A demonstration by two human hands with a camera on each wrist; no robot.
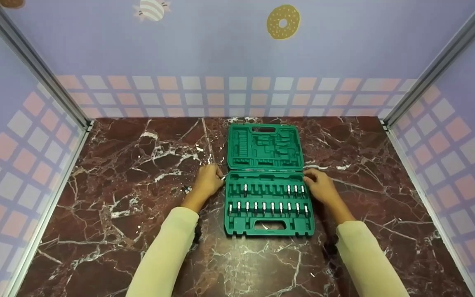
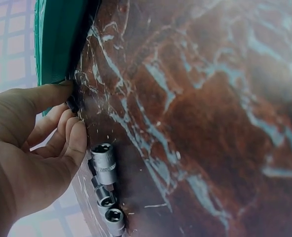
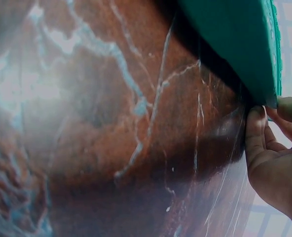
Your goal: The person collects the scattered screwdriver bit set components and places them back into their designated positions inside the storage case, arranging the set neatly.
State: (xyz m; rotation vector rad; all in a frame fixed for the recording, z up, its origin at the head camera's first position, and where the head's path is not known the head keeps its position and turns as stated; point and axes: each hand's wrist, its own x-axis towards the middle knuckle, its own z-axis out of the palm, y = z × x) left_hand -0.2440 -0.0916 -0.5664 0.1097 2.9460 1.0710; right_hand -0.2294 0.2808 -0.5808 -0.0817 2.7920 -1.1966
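A green tool case [image 1: 268, 179] lies unfolded on the marbled table, its moulded lid [image 1: 264, 146] laid back. Silver bit sockets [image 1: 272, 207] with dark tips stand in a lower row of slots, with a few in the row above. At the case's left edge, near the hinge, my left hand [image 1: 209, 180] pinches with thumb and fingers. A small dark piece [image 2: 73, 102] shows by those fingertips; its kind is unclear. On the opposite edge, my right hand [image 1: 319, 185] grips the case, as the right wrist view shows. Loose bit sockets [image 2: 104, 164] lie beside my left hand.
The dark red marbled table [image 1: 138, 231] has pale veins. Patterned panels enclose it at the back [image 1: 221, 49] and on both sides, with metal strips [image 1: 48, 78] along the corners. The case's carry handle [image 1: 269, 232] faces the near side.
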